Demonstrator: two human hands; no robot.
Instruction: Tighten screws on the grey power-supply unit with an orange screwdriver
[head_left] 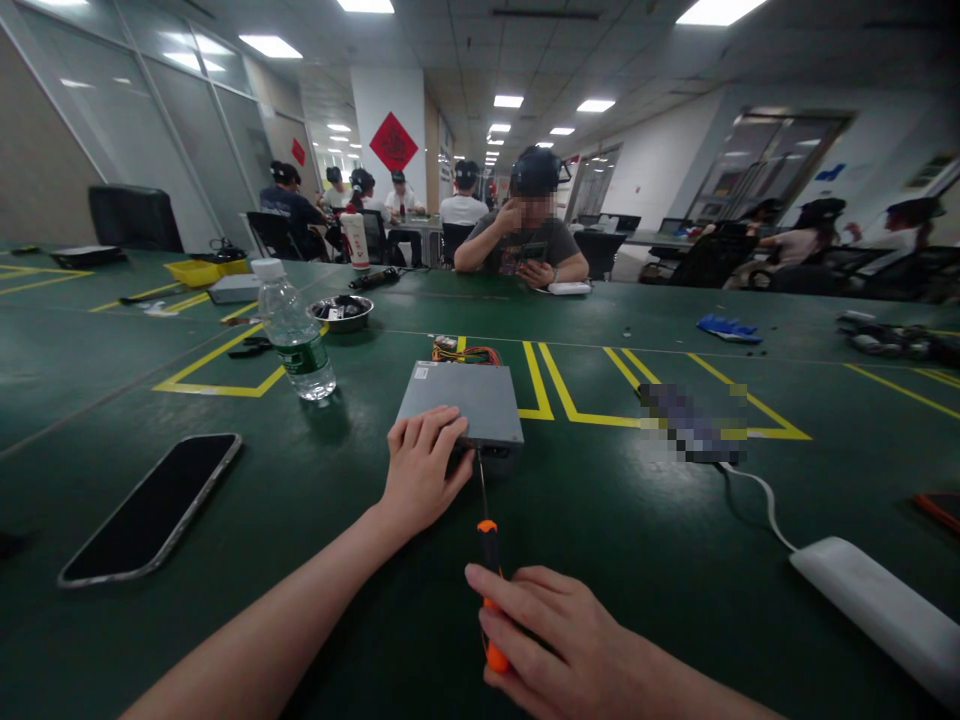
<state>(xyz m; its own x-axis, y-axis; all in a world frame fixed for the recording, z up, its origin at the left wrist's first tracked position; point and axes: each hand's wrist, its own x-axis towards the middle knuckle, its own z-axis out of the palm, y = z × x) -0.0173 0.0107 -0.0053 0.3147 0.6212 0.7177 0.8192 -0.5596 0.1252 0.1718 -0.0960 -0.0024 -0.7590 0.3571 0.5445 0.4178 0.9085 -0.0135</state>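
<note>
On green table (675,560), centre: left hand (421,470) pressed flat on grey metal box (461,402), steadying it — right hand (555,640) grips orange screwdriver (489,590), tip at box's near face.

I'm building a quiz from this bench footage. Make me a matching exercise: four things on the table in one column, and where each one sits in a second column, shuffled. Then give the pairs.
Things
1. screwdriver
2. grey metal box
3. water bottle
4. phone

Places
A. lying flat at the near left of the green table
B. standing upright, left of the box
C. under the fingers of the left hand
D. gripped in the right hand, tip at the box's near edge

Pairs: 1-D, 2-C, 3-B, 4-A
</note>
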